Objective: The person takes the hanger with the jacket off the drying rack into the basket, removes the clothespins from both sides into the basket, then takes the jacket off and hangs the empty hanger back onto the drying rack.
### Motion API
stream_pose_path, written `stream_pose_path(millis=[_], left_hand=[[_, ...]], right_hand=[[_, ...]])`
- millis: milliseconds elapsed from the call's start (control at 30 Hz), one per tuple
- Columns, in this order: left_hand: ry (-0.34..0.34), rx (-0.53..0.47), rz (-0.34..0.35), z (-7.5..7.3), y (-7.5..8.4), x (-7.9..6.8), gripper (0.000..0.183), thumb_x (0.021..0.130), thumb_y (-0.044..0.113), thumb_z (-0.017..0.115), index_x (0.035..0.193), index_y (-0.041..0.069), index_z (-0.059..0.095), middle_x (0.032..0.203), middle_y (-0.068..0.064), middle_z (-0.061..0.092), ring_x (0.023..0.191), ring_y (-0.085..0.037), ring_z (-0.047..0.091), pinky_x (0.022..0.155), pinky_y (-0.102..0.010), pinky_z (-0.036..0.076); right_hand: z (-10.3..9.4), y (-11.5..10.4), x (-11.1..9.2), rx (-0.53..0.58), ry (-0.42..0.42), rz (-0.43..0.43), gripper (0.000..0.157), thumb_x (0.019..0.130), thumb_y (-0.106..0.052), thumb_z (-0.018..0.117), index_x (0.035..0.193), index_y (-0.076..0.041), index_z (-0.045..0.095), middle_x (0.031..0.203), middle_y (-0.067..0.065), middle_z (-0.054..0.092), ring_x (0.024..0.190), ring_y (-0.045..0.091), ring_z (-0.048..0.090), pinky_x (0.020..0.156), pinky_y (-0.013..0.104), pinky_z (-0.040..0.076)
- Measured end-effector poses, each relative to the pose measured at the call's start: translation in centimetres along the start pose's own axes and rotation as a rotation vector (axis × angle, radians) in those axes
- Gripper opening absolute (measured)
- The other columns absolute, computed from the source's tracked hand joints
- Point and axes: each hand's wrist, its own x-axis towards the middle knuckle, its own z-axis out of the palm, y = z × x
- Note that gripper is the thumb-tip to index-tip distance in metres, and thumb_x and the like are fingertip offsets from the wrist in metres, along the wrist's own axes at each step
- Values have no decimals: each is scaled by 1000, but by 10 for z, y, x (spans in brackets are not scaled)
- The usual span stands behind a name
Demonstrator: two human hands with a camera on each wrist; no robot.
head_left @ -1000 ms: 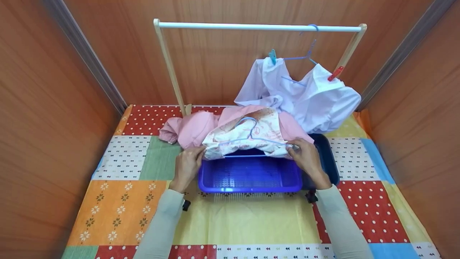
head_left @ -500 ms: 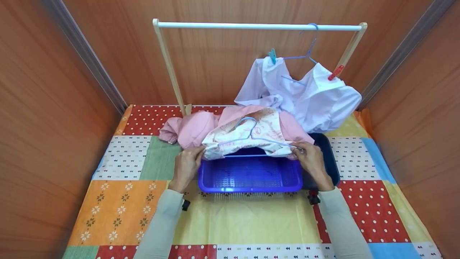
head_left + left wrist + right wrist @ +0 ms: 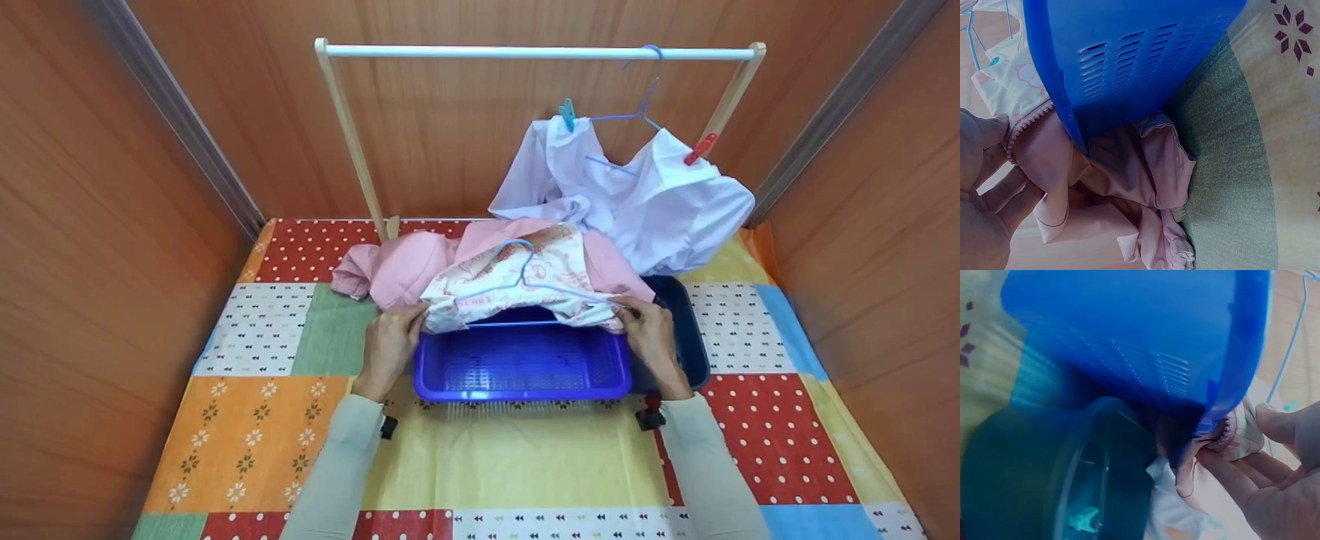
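Note:
A pink garment (image 3: 416, 262) with a pale printed lining (image 3: 559, 259) lies draped over the back of a blue basket (image 3: 525, 364). On the lining sits a light-blue clothes hanger (image 3: 523, 281), its hook pointing away from me. My left hand (image 3: 391, 341) pinches the garment's left edge, where a toothed trim (image 3: 1027, 121) shows in the left wrist view. At the opposite edge, my right hand (image 3: 651, 330) pinches the cloth between thumb and fingers beside the hanger's right end. The fingertips are partly hidden by fabric.
Behind stands a rack with a white rod (image 3: 480, 52). A white garment (image 3: 637, 202) hangs there on a blue hanger, with a teal clothespin (image 3: 567, 114) and a red clothespin (image 3: 700, 149). A dark bin (image 3: 686, 330) holding a teal clip (image 3: 1084, 519) stands right of the basket.
My right hand has shifted slightly right along the garment's edge and still pinches it. The hanger's hook has tipped up a little. My left hand has stayed in place.

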Motion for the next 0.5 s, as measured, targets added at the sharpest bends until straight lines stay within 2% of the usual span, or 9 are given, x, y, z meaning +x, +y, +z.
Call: stream_pose_path(millis=[167, 333, 500], left_hand=[[-3, -2, -15, -1, -1, 0, 17, 90, 12, 70, 105, 14, 77, 97, -7, 77, 91, -27, 73, 75, -45, 57], [6, -19, -22, -1, -1, -1, 18, 90, 12, 70, 106, 14, 77, 98, -7, 77, 91, -26, 74, 75, -45, 58], [13, -28, -12, -1, -2, -1, 18, 91, 12, 69, 107, 13, 77, 98, -7, 77, 90, -26, 74, 74, -45, 57]], right_hand=[[-1, 3, 2, 44, -2, 79, 13, 88, -13, 73, 100, -12, 79, 95, 12, 76, 76, 22, 58, 68, 28, 43], [-2, 0, 1, 110, 60, 139, 15, 89, -13, 72, 103, -9, 78, 99, 14, 76, 78, 13, 59, 66, 15, 40], [-2, -5, 2, 266, 119, 167, 15, 90, -11, 70, 103, -7, 77, 95, 14, 75, 73, 1, 56, 63, 10, 41]])
